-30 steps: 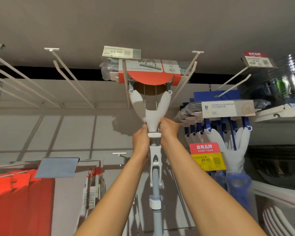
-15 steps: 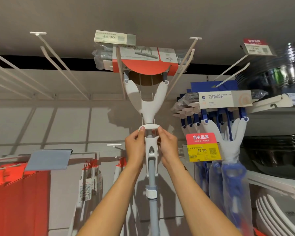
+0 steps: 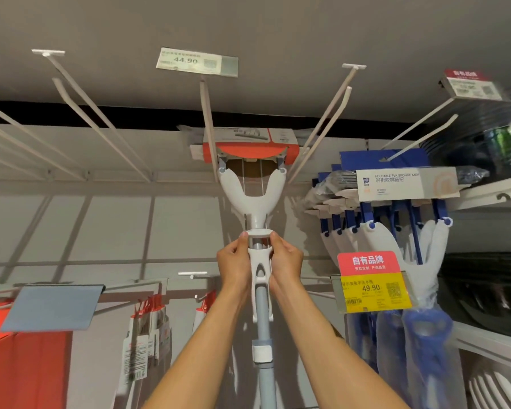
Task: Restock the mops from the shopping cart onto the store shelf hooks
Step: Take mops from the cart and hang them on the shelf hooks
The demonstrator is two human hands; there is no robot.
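Observation:
A white sponge mop with a red-and-white card sleeve hangs head-up on the long centre hook, far back near the wall. Its grey pole runs down between my arms. My left hand and my right hand grip the white wringer piece on either side, just below the yoke, thumbs up by the white ring. A price tag reading 44.90 sits at the hook's front end.
Bare white hooks reach out at upper left, and another right of centre. Blue sponge mops hang at right behind a 49.90 label. Red packs sit lower left; small tagged items hang below.
The mop head has slid back along the hook toward the wall. My hands have shifted a little lower on the wringer piece, and the view has tilted.

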